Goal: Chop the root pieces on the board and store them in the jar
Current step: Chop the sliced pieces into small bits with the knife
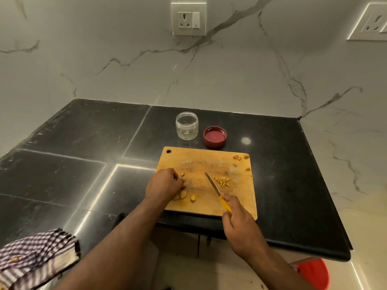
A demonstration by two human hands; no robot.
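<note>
A wooden chopping board (201, 162) lies on the black counter. My left hand (164, 184) rests on its left side, fingers curled around a small root piece at its fingertips. Unchopped root pieces (184, 195) lie just below that hand. My right hand (236, 218) grips a yellow-handled knife (213, 186), blade pointing up-left beside a heap of chopped root strips (222, 181). A few scraps (240, 157) sit at the board's far right corner. The clear glass jar (187, 128) stands open behind the board, a bit of root at its bottom. Its red lid (214, 136) lies upturned beside it.
A checked cloth (35, 260) lies at the counter's near left. A red bucket (314, 273) stands on the floor at lower right. The marble wall with sockets (188, 18) rises behind the black counter (83, 164), whose edge runs just under the board.
</note>
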